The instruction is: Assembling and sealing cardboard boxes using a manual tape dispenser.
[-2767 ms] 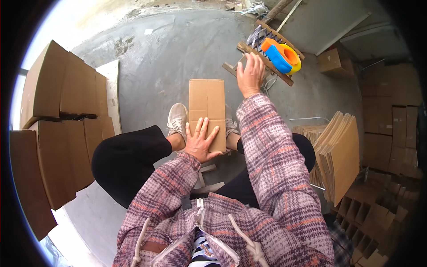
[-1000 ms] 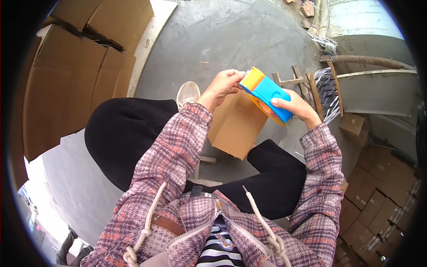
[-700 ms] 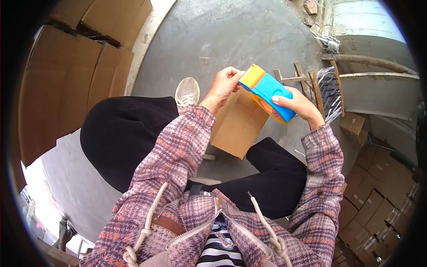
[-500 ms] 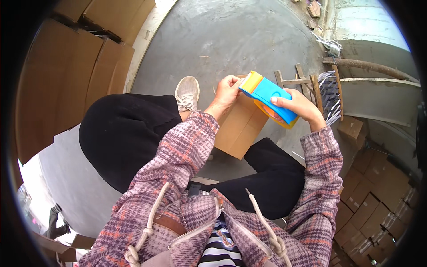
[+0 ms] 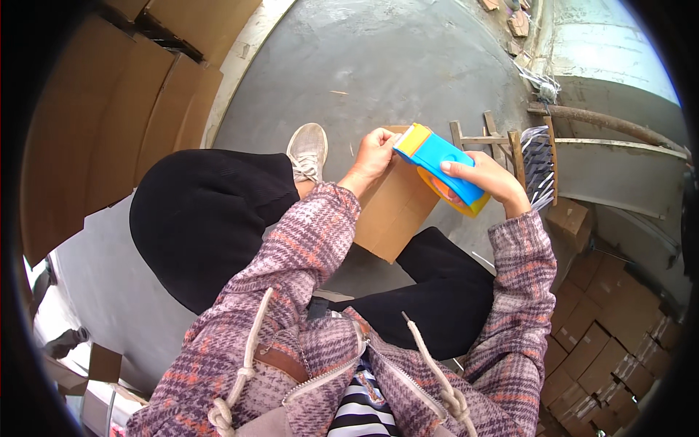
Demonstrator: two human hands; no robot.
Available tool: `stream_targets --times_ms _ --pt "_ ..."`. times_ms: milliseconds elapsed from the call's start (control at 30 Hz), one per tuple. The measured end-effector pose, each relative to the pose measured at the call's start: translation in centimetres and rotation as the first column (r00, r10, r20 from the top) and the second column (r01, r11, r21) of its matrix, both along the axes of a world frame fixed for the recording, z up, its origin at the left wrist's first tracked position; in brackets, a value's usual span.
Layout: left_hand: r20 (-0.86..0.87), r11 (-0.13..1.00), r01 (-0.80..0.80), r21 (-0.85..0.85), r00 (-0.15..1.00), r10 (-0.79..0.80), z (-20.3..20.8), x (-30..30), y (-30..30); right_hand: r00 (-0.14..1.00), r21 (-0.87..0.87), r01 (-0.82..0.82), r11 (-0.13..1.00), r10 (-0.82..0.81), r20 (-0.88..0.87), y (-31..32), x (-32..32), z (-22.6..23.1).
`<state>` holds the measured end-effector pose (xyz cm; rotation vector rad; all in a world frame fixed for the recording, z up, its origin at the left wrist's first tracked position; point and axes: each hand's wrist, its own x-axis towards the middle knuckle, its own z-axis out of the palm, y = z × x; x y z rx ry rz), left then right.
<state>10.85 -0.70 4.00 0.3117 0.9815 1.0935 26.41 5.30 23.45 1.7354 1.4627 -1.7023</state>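
Observation:
In my right hand point(image 5: 488, 178) is a blue and yellow tape dispenser point(image 5: 443, 162), gripped from its right side with the thumb on top. A roll of tape point(image 5: 445, 188) shows orange inside its lower part. The fingers of my left hand point(image 5: 375, 154) are pinched together beside the dispenser's yellow front end; what they hold, if anything, is too small to make out. Both hands are over a closed brown cardboard box point(image 5: 397, 211) between my legs. The dispenser and left hand hide part of its top.
Large cartons point(image 5: 102, 124) are stacked at the left. At the right stand a wooden stool frame point(image 5: 477, 138) and a rack hung with pale strips point(image 5: 539, 164). A smaller box point(image 5: 569, 222) is beyond my right arm, and flattened cardboard point(image 5: 604, 335) lies at lower right.
The view has shifted slightly. The dispenser and both hands keep nearly the same place over the box, with the dispenser's front end a touch lower.

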Motion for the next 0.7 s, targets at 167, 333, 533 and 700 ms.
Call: stream_targets --times_ms 167,333,533,700 --pt "-0.052 1.000 0.007 0.012 0.999 -0.007 -1.4 -0.2 -0.2 1.000 0.024 -0.018 1.000 0.018 0.018 -0.2 0.1 -0.2" --pt "-0.020 0.998 -0.019 -0.062 1.000 0.017 -1.0 -0.2 0.2 1.000 0.009 0.017 1.000 -0.017 -0.005 -0.3 0.8 -0.4" --pt "0.023 0.988 -0.045 -0.150 0.999 0.049 -1.9 -0.6 -0.1 0.999 -0.021 -0.046 0.999 0.046 0.004 -0.2 0.7 -0.3" --pt "-0.020 0.974 -0.124 -0.190 0.992 0.123 -4.0 -1.6 0.1 0.999 0.053 -0.027 0.998 0.029 -0.035 -0.5 1.6 -1.0"
